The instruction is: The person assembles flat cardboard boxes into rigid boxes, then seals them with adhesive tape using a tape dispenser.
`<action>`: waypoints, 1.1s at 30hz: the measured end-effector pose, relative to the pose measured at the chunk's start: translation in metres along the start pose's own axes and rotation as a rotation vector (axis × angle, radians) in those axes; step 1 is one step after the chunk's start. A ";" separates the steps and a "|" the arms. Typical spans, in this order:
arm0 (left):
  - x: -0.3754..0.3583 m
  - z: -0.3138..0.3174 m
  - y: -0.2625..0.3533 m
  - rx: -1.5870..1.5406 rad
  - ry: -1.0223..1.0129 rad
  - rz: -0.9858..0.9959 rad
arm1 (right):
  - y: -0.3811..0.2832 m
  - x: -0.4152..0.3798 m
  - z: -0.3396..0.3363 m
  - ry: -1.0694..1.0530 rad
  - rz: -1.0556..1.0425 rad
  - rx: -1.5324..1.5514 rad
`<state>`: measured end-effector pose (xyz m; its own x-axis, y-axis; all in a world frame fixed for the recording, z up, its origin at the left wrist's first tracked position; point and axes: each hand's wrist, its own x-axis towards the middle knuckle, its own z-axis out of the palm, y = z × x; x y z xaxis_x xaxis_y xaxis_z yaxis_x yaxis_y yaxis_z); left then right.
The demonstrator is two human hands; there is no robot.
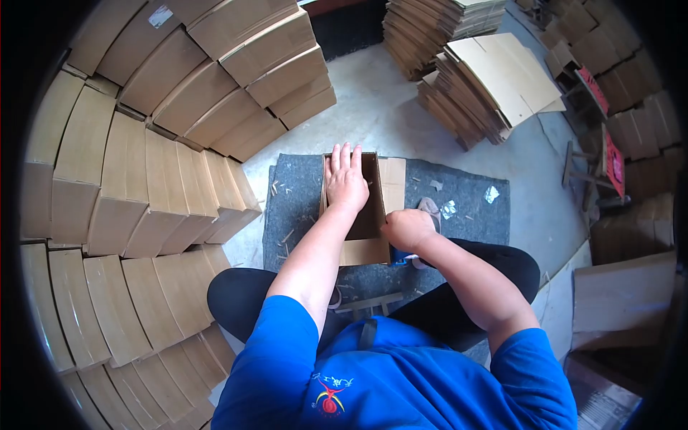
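An open cardboard box (370,190) stands between my knees on a dark mat, its inside facing up toward me. My left hand (347,183) lies over the box's far left part, fingers stretched out and nearly flat against the cardboard. At the box's near right edge my right hand (408,229) is closed in a fist, knuckles up. Just below that fist shows part of a blue object (403,256), too covered to name; what the fingers hold is hidden. A cardboard flap (393,183) spreads out on the box's right side.
Stacked cartons (125,179) wall in the left side. Flattened cardboard (502,79) is piled at the far right, near a low stool with a pink-red top (614,161). Small scraps and crumpled foil (491,194) litter the grey mat (459,175).
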<state>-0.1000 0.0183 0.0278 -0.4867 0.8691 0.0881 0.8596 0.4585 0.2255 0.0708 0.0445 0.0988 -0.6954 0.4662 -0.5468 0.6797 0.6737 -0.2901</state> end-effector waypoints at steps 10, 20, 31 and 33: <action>-0.036 0.038 0.003 -0.103 -0.217 -0.160 | -0.014 0.000 -0.004 0.019 -0.009 -0.041; -0.085 -0.053 -0.018 -0.224 0.241 -0.124 | -0.014 -0.001 -0.008 -0.023 -0.002 -0.066; -0.086 0.012 0.002 -0.428 -0.217 -0.572 | -0.037 0.012 0.025 0.141 -0.061 -0.240; -0.087 0.012 0.002 -0.429 -0.237 -0.563 | -0.033 0.010 0.025 0.153 -0.088 -0.227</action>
<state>-0.0543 -0.0544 0.0089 -0.7468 0.5634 -0.3534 0.3305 0.7755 0.5379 0.0468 0.0127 0.0831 -0.7881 0.4697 -0.3978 0.5578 0.8183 -0.1388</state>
